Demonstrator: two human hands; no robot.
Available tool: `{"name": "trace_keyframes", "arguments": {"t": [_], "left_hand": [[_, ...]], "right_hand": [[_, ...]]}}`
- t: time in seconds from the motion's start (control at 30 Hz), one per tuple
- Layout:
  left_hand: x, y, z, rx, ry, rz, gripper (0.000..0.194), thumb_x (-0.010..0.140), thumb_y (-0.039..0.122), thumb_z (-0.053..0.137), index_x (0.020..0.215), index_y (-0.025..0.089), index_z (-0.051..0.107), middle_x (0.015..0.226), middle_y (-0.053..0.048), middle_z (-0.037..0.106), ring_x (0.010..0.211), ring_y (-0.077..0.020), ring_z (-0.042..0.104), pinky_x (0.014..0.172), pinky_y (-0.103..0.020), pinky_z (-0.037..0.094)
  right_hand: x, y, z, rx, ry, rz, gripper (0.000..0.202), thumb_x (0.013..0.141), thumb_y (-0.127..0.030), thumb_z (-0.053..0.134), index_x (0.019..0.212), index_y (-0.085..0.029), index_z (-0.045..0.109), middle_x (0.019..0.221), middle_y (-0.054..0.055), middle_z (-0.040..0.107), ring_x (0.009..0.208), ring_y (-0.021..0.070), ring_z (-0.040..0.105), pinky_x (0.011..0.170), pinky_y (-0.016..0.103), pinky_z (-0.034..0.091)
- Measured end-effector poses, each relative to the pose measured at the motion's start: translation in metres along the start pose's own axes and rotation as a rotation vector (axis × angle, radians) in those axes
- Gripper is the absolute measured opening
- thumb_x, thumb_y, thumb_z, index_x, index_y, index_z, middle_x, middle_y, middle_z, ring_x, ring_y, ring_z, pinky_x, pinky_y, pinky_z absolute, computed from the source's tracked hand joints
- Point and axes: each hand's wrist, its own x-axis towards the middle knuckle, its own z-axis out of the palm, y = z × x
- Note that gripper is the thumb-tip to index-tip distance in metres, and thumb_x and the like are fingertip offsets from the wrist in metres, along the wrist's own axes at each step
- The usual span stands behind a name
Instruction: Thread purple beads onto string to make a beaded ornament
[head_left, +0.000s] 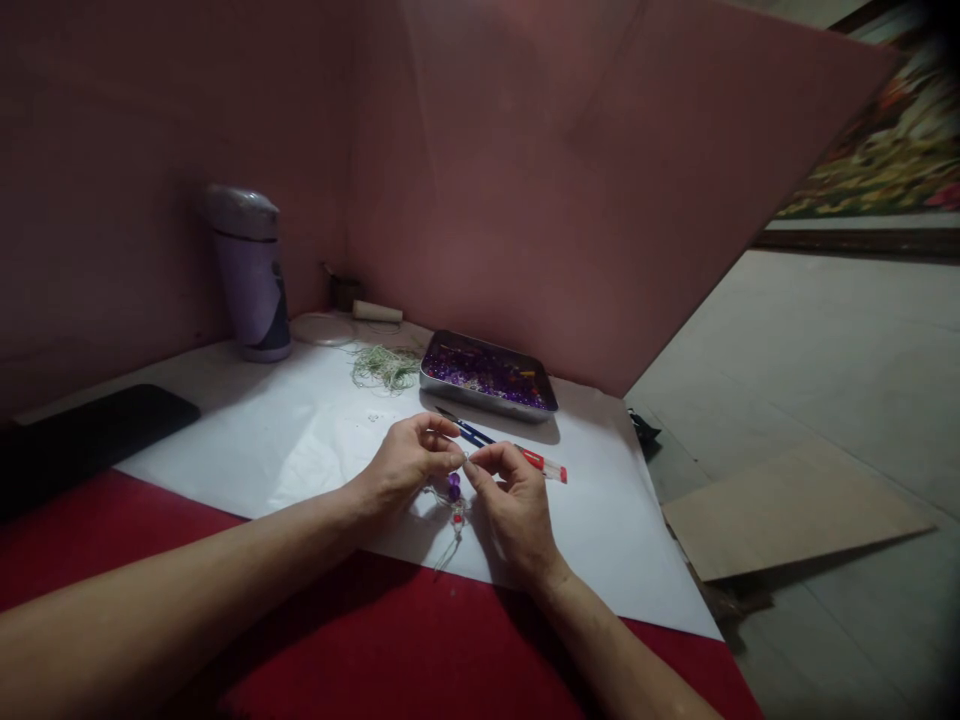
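Between my two hands hangs a beaded cord (454, 487) with purple beads, a small red bead lower down and loose thread ends at the bottom. My left hand (415, 457) pinches the top of it between thumb and forefinger. Close against it, my right hand (513, 500) pinches the same cord with thumb and forefinger. Just beyond the hands lie a dark blue pointed tool (472, 433) and a red and clear item (546, 464). A metal tray (491, 400) holding purple beads is farther back, beside a tangle of pale green thread (385, 368).
A purple tumbler (251, 280) stands at the back left, near a round clear lid (322, 329) and a pale roll (377, 312). A black flat object (105, 435) lies left. Pink panels rise behind the white sheet (600, 540); cardboard (795, 510) is at right.
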Motion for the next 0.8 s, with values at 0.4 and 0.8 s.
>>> {"name": "trace_keyframes", "arguments": {"t": [0.4,0.8], "left_hand": [[-0.0002,-0.0014,0.0005,0.024,-0.011,0.066,0.035,0.057,0.013,0.073,0.084,0.012,0.051,0.06,0.002,0.06,0.049,-0.0101,0.055,0.049,-0.025,0.045],[0.0,-0.001,-0.0006,-0.067,0.077,-0.014,0.036,0.057,0.01,0.074,0.085,0.012,0.053,0.061,0.001,0.058,0.049,-0.0108,0.055,0.048,-0.025,0.045]], "right_hand": [[0.0001,-0.0058,-0.001,-0.083,0.01,0.003,0.011,0.078,-0.027,0.059,0.074,-0.017,0.06,0.069,0.001,0.059,0.063,0.0133,0.052,0.058,0.024,0.042],[0.0011,-0.0055,-0.0005,-0.029,0.02,0.089,0.01,0.075,-0.025,0.06,0.069,-0.016,0.061,0.063,-0.002,0.058,0.06,0.0125,0.051,0.061,0.025,0.042]]}}
